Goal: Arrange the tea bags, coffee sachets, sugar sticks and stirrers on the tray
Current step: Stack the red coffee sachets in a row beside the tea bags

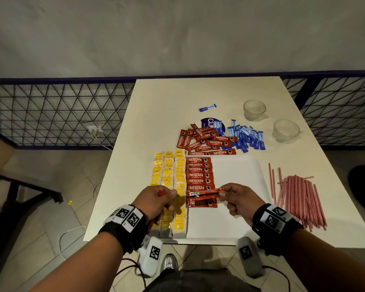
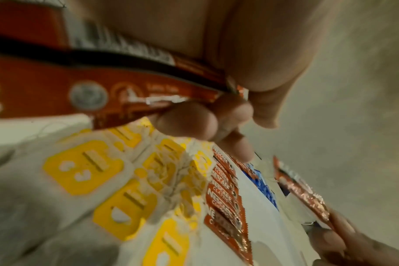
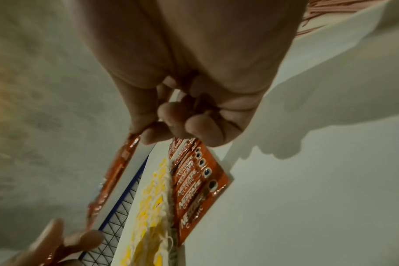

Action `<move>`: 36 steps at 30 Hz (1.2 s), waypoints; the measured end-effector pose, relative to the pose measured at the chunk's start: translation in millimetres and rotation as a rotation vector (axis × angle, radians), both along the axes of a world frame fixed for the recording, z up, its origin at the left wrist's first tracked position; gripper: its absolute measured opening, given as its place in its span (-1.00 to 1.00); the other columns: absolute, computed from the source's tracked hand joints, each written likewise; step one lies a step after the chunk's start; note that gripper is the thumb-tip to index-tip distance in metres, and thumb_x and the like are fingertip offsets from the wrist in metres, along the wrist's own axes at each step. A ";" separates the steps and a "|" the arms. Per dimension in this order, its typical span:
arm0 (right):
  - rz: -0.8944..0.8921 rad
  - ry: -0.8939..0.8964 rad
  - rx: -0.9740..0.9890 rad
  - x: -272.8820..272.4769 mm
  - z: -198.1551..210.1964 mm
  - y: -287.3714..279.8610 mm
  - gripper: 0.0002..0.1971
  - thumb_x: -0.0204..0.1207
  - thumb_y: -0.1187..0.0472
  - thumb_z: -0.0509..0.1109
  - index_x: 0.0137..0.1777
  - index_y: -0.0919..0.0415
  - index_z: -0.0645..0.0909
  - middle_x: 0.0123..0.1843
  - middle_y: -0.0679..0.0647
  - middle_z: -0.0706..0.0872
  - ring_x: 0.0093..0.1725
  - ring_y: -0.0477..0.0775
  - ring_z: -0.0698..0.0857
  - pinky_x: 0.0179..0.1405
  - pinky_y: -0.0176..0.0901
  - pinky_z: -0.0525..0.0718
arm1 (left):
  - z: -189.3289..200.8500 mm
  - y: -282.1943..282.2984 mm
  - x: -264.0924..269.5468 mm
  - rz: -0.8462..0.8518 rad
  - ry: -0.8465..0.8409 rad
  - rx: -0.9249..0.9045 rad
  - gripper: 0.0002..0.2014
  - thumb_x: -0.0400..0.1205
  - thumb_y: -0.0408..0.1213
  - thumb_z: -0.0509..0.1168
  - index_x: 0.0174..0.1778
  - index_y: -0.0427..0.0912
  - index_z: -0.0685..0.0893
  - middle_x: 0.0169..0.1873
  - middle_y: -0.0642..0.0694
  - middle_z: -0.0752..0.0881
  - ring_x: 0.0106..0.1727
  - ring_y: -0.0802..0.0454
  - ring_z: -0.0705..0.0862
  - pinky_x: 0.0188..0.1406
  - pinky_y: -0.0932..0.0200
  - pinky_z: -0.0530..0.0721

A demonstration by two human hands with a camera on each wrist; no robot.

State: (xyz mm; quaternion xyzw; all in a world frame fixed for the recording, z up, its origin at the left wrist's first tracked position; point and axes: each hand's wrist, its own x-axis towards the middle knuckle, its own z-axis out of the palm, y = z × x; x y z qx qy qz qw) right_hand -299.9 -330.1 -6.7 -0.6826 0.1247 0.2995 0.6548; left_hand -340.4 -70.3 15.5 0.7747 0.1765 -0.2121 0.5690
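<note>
A white tray [image 1: 238, 182] lies at the table's near edge. Three columns of yellow tea bags [image 1: 168, 171] fill its left side, with a column of red coffee sachets [image 1: 199, 175] beside them. My right hand [image 1: 221, 193] pinches the right end of one red sachet [image 1: 202, 193], held level just above the near end of that column. My left hand [image 1: 171, 197] hovers over the tea bags. Its fingers [image 2: 187, 122] and thumb grip more red sachets [image 2: 125, 81]. The single pinched sachet [image 3: 116, 180] hangs from my right fingers [image 3: 153, 135].
Loose red sachets [image 1: 204, 140] and blue sugar sticks [image 1: 244, 137] are heaped behind the tray, with one stick [image 1: 207, 107] farther back. Pink stirrers [image 1: 299, 199] lie to the right of the tray. Two glass cups [image 1: 254, 109] [image 1: 286, 130] stand at the back right.
</note>
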 end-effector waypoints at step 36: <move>0.194 0.090 -0.540 -8.3 -39.1 12.9 -0.94 0.30 0.15 0.49 -0.28 0.12 0.73 -0.31 0.17 0.81 -0.47 0.06 0.62 -0.37 -0.14 0.62 | -5.9 9.3 -13.1 0.147 -0.086 0.012 -0.92 0.60 -0.36 0.41 -0.02 -0.21 0.73 -0.28 -0.18 0.82 -0.70 -0.01 0.38 -0.70 0.24 0.45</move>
